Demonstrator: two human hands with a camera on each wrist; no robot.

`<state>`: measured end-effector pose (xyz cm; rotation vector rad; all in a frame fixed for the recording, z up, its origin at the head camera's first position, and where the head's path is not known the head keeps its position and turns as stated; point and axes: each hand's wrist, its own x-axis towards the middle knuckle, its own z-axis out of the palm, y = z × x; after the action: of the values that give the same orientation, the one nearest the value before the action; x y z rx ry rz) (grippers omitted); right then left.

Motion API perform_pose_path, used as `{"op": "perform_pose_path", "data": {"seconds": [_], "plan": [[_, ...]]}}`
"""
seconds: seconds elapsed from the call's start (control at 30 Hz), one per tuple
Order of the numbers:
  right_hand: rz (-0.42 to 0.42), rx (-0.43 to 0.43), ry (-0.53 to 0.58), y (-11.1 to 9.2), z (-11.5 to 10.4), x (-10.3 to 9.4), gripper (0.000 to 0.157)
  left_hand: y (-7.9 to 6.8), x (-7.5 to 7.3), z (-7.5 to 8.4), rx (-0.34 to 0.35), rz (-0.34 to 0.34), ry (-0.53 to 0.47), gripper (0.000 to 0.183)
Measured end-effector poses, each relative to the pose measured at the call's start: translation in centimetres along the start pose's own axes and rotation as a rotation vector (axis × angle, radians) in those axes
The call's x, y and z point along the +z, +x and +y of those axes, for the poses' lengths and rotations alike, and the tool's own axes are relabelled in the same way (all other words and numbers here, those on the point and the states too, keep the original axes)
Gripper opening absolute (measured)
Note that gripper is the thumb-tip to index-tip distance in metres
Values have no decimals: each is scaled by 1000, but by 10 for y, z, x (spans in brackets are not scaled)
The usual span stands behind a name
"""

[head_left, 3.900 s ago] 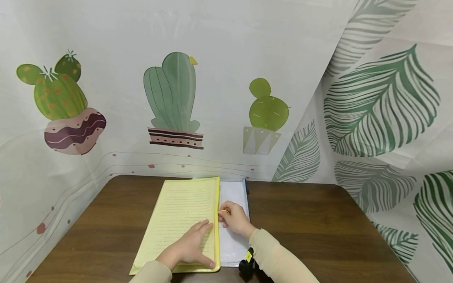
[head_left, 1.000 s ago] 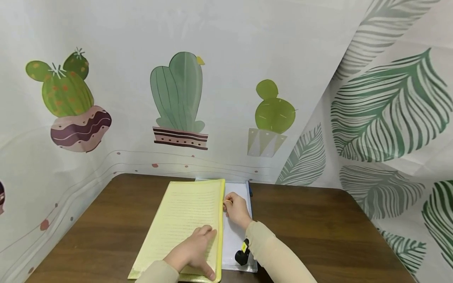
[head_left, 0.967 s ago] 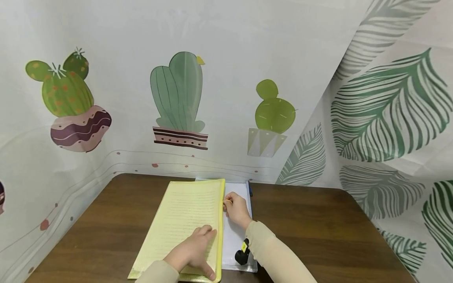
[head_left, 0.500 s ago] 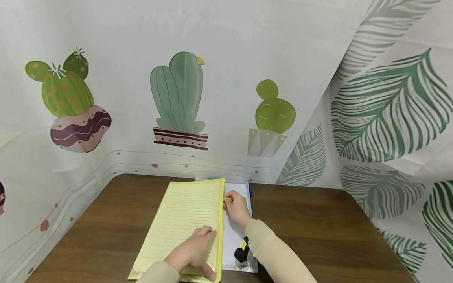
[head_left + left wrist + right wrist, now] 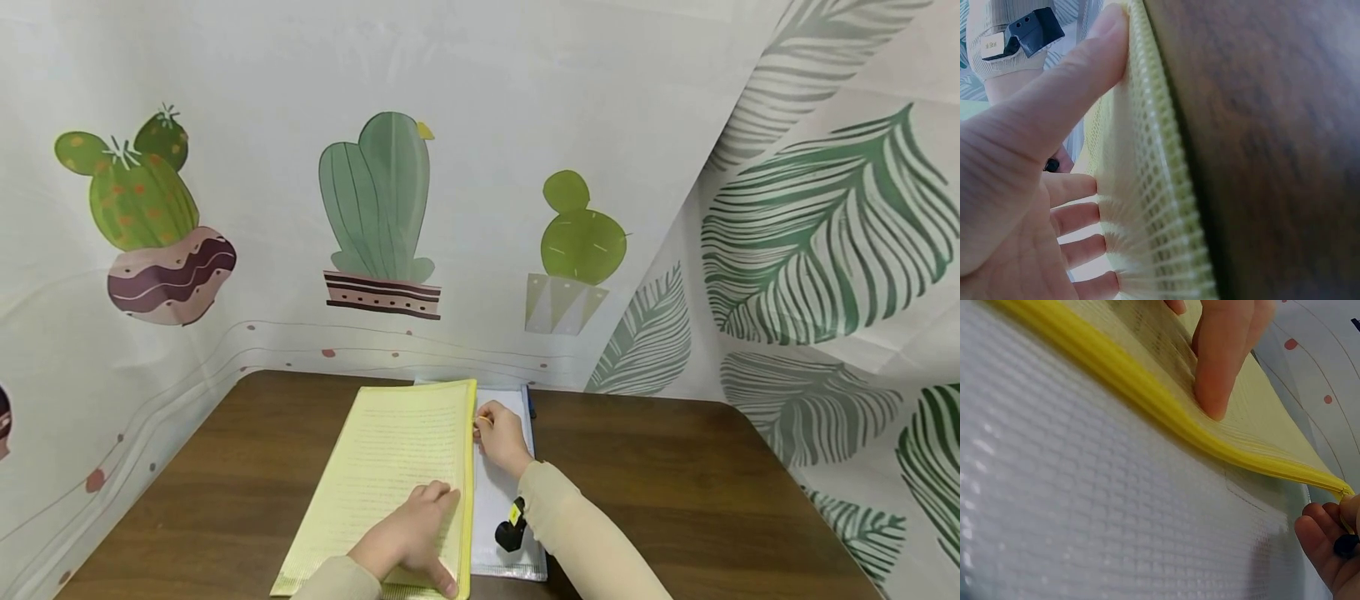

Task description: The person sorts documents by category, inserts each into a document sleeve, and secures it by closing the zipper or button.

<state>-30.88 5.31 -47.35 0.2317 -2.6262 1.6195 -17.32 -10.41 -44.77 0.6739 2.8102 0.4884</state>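
Observation:
A yellow mesh zipper pouch [image 5: 397, 433] with a printed sheet inside lies on the table, partly over a white mesh pouch [image 5: 501, 508] with a bluish edge. My left hand [image 5: 408, 533] rests on the yellow pouch near its lower right, fingers spread; its thumb [image 5: 1107, 37] lies at the near edge. At the pouch's right side, the right hand [image 5: 504, 437] pinches the yellow zipper pull. In the right wrist view, the closed-looking yellow zipper [image 5: 1166, 415] runs up to that hand. Left fingertips [image 5: 1213, 403] press the pouch just beside the zipper.
The dark brown wooden table [image 5: 637, 492] extends to both sides of the pouches. Behind it hangs a white cloth [image 5: 480, 183] printed with cacti and leaves. A black wrist device [image 5: 512, 533] sits by the right cuff, over the white pouch.
Over the last few seconds my right hand has moved away from me along the zipper, still pinching the pull. The left hand keeps its place on the yellow pouch. The head view has shifted slightly.

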Motion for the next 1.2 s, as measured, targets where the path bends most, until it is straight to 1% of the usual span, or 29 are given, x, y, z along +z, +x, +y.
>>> {"op": "perform_pose_path", "data": {"seconds": [0.2, 0.4, 0.67, 0.93, 1.2], "plan": [[14, 6, 4, 4, 3, 1, 5, 1, 1, -1, 4, 8, 7, 126], [24, 21, 7, 7, 5, 3, 4, 1, 2, -2, 0, -2, 11, 126], [35, 14, 20, 11, 1, 3, 5, 2, 1, -2, 5, -2, 4, 125], [48, 7, 23, 15, -1, 3, 7, 2, 3, -3, -10, -6, 14, 126], [54, 25, -2, 23, -1, 3, 8, 3, 4, -4, -2, 0, 31, 126]]}}
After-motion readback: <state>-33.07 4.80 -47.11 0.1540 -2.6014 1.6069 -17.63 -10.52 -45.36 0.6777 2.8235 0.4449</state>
